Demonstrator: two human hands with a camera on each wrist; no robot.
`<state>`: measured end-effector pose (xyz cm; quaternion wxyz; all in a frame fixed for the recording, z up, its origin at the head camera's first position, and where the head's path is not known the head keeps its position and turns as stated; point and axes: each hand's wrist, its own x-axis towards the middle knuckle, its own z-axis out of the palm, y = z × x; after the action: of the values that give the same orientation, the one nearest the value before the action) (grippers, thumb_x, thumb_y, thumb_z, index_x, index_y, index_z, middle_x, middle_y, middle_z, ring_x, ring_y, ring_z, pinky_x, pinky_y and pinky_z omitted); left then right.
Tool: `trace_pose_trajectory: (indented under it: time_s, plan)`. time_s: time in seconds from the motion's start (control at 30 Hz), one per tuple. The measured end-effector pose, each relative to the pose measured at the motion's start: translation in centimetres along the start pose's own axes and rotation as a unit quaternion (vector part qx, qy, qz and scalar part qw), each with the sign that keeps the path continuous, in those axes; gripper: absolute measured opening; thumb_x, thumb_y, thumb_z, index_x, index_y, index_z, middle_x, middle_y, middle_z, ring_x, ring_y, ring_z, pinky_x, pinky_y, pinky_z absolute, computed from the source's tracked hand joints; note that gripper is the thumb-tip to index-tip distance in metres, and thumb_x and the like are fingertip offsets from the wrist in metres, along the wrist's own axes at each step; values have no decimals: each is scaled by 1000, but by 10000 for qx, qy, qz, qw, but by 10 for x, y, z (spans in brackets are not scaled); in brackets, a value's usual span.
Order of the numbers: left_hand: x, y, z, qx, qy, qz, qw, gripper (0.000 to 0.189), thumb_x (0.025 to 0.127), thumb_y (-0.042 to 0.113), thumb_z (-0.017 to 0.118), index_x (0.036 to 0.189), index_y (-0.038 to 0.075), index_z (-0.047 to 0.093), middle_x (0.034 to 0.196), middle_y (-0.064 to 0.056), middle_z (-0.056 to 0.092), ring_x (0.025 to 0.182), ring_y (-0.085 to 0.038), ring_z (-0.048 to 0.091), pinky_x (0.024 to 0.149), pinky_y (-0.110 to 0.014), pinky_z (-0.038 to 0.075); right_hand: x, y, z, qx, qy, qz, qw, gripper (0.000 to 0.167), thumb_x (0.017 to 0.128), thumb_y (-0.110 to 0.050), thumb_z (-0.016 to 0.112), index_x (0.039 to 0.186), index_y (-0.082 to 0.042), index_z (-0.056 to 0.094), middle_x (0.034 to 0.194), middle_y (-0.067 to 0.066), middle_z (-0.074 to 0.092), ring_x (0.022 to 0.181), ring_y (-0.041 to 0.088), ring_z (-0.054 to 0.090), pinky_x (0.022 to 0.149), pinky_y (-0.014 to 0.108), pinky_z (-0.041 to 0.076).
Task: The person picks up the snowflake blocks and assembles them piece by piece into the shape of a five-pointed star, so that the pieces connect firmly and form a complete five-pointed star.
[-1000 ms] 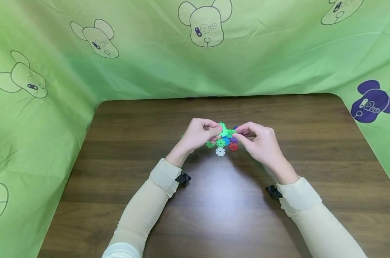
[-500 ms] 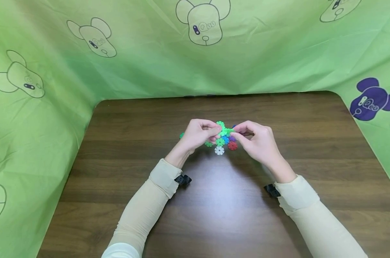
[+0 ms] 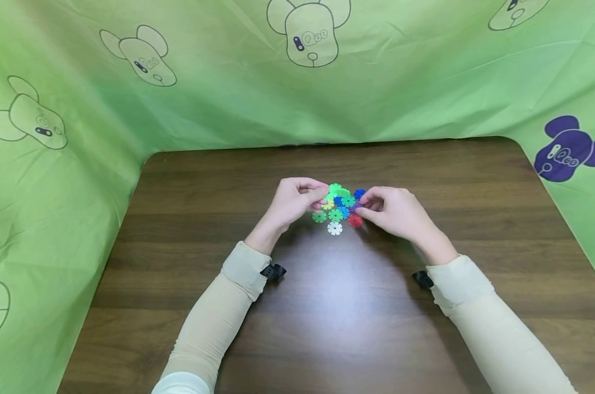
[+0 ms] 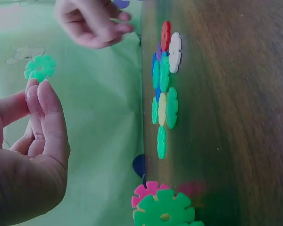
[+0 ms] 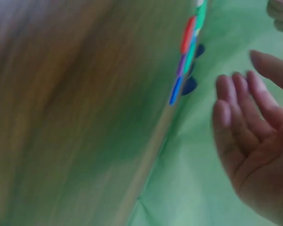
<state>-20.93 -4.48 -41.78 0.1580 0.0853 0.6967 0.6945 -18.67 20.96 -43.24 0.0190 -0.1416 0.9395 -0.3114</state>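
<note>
My left hand (image 3: 293, 201) pinches a green snowflake disc (image 4: 40, 67) between thumb and fingertips, raised above the table. In the head view the held green piece (image 3: 334, 191) overlaps the discs below. My right hand (image 3: 393, 210) hovers at the right of the pile; its fingers (image 5: 243, 127) are loosely bent, thumb apart, nothing between them. Flat on the wood lie loose discs: a white one (image 3: 334, 228), a red one (image 3: 355, 220), a yellow one (image 4: 162, 109), and several green, blue and purple ones.
The brown wooden table (image 3: 228, 328) ends at a green printed cloth (image 3: 401, 98) at the back and sides. Close to the left wrist camera lie a large-looking green disc (image 4: 165, 209) and a pink disc (image 4: 141, 192).
My right hand has let go of the green discs and moved slightly right. My left hand has drawn a little left with the green piece still pinched.
</note>
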Motion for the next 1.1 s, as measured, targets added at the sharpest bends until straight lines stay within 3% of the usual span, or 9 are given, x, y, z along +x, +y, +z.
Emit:
trace_pose_trajectory:
  time_s: [0.1,0.23,0.3,0.4,0.6,0.77,0.9,1.0,1.1]
  plan:
    - [-1,2,-4,-30,48,-21,10000,19,99,3,69,112,-10,73,101,-34,70,73,-31,70,76,-43,64,4,6,1,-664,-503,175,9964,25,92,-38,79,98,-15,75,87,-5,73,79,16,68,72,43,52]
    - [-2,3,-11,5,133,55,9999,18,99,4,71,111,-9,74,89,-20,74,74,-32,69,83,-56,61,8,6,6,-1209,-813,318,9888,33,87,-50,80,91,-18,74,82,-7,71,74,18,64,63,43,50]
    - [-2,3,-14,19,185,99,9998,18,99,4,71,110,-9,74,86,-16,74,73,-32,70,80,-52,63,9,4,7,-1383,-862,398,9858,37,85,-55,80,87,-18,73,78,-6,68,71,20,61,58,41,48]
    - [-2,4,-17,26,252,130,9996,18,99,5,71,109,-9,74,88,-23,73,68,-24,69,74,-42,64,11,4,9,-1516,-921,470,9830,39,84,-56,81,84,-18,70,74,-5,64,68,21,58,55,39,45]
    - [-3,5,-20,14,348,130,9993,18,99,5,71,109,-9,74,94,-34,70,62,-13,66,69,-36,63,14,4,10,-1311,-1181,419,9834,31,89,-44,80,84,-15,70,71,-3,62,67,21,57,58,38,45]
    - [-4,3,-19,78,343,120,9993,17,98,6,72,107,-9,74,88,-26,72,64,-17,68,68,-35,64,13,5,11,-1082,-1314,287,9850,29,91,-39,79,89,-12,68,76,-3,64,72,19,58,66,39,47]
    - [-5,2,-16,119,288,52,9995,17,98,7,72,108,-7,75,84,-14,74,67,-21,69,71,-37,64,10,4,10,-654,-1241,154,9900,24,93,-26,80,97,-8,64,84,-1,68,78,19,63,75,42,51]
    - [-6,1,-14,146,271,4,9995,17,98,7,72,109,-6,75,86,-16,75,68,-20,70,72,-38,64,6,0,9,-201,-1136,66,9933,18,94,-16,78,102,-9,64,88,1,69,83,20,65,80,42,52]
    - [-7,1,-13,175,264,-8,9995,17,98,7,72,109,-6,76,90,-21,75,73,-29,72,70,-35,64,1,-6,7,216,-793,-122,9965,15,95,-12,77,104,-9,66,91,3,70,86,20,66,80,40,55]
